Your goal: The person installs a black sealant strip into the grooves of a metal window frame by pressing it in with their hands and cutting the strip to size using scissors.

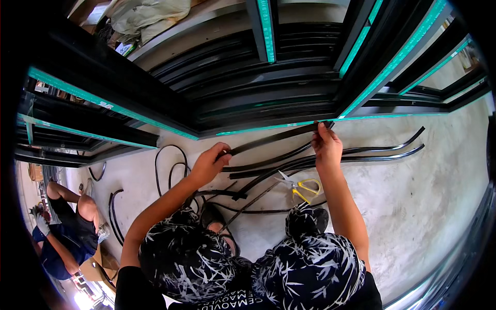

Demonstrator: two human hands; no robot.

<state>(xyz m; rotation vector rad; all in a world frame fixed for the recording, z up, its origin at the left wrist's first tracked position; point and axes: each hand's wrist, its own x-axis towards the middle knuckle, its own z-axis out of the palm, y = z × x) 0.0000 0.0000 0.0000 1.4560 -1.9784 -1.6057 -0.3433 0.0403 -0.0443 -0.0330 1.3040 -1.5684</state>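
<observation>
A flat black strip [274, 140], probably a sealing strip, stretches between my two hands along the lower edge of a black window frame [222, 111]. My left hand [209, 163] is closed round the strip's left end. At the other end, my right hand [328, 147] pinches it between thumb and fingers, close to the frame's lower corner. Green tape [392, 67] runs along the frame's members. Several loose black strips [382, 155] lie on the floor below and between my hands. Scissors with yellow handles [308, 189] rest open near my right forearm.
My knees in patterned black trousers [191, 253] are bent close below the strips. A thin black cord [157, 165] loops on the concrete floor [413, 201] at left. Further left, another person [67, 232] sits wearing a glove. Cloth sacks [147, 18] lie behind the frames.
</observation>
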